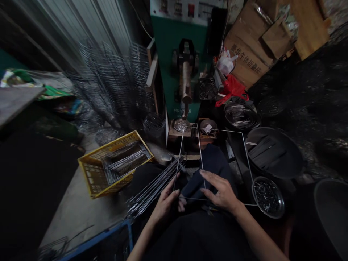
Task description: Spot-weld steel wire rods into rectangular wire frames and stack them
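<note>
My left hand (166, 200) and my right hand (220, 190) both grip the near side of a thin square wire frame (246, 152) that lies over my lap. Two straight wire rods (179, 156) run across the frame toward the green welding machine (181, 54), whose electrode (186, 98) hangs just above a small metal dish (181, 125). The left hand pinches the end of the left rod; the right hand's fingers rest on the right rod (200, 152). A bundle of loose rods (152, 190) lies beside my left knee.
A yellow plastic crate (92, 177) with wire pieces stands on the left. Stacked wire racks (114, 83) rise behind it. On the right are a black pan (274, 152) of dark strips, a steel bowl (268, 197) of small parts, wire coils (240, 116) and cardboard boxes (250, 54).
</note>
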Motion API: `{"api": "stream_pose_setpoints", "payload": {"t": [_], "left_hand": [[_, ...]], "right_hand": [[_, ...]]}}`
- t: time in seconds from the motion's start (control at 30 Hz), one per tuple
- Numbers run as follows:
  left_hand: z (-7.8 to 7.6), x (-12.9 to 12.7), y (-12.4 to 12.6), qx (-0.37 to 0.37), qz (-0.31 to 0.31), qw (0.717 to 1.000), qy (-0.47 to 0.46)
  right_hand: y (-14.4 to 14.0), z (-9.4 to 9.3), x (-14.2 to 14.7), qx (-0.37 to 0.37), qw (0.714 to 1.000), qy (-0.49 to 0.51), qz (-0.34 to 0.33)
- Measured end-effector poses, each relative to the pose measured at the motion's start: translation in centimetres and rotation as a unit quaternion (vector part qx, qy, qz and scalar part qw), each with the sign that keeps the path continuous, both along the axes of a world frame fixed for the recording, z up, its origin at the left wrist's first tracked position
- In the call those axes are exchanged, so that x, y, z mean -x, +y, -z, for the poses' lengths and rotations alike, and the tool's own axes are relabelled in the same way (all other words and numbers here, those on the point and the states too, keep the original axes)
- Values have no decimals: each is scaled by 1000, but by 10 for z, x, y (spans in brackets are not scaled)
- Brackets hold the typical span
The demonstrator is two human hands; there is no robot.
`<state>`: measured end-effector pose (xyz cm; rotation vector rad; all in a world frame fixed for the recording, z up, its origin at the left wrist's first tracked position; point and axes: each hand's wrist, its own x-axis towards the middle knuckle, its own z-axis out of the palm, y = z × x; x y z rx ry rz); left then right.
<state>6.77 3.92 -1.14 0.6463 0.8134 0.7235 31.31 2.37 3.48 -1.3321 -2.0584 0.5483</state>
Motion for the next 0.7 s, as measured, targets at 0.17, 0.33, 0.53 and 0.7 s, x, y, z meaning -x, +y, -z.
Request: {"api": "stream_pose_setpoints", "payload": {"t": [0.17, 0.33, 0.53, 0.7], "left_hand": [[1, 0, 1, -5, 0, 1000, -5], [-1, 2, 2, -16, 5, 1000, 6], [-1, 0, 2, -27, 12, 1000, 6], [-3, 4, 0, -21, -2, 1000, 14]], "right_hand": [[1, 0, 4, -18, 1000, -6, -3], [3, 2, 6, -11, 1000, -10, -8], [4, 4, 16, -5, 1000, -21, -22], [-2, 14, 0, 5, 1000, -30, 7]]}}
